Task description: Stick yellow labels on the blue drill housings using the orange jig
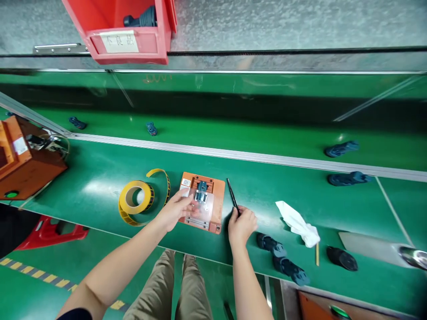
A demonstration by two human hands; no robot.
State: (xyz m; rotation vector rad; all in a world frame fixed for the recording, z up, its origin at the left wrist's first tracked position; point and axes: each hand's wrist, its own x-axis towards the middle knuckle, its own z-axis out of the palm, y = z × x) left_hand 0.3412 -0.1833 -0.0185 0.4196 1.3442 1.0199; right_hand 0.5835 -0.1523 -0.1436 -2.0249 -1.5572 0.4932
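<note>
An orange fixture block (218, 195) lies on the green bench before me, with a dark blue part (202, 186) seated in it. Over its lower half is a clear plastic plate (207, 213). My left hand (175, 209) is at the fixture's left side, fingers closed on the plate's left edge; some fingertips show through the plastic. To the right, my right hand (243, 224) rests low on the bench in a closed grip. From it a thin black pen-like tool (231, 192) points up and away, apart from the fixture.
A yellow tape roll (126, 195) lies left of the fixture. Dark blue parts (283, 258), a white cloth (296, 222) and a black oval piece (342, 258) lie right. Beyond the metal rail (200, 149), more parts sit on a green strip. A red bin (130, 46) stands above.
</note>
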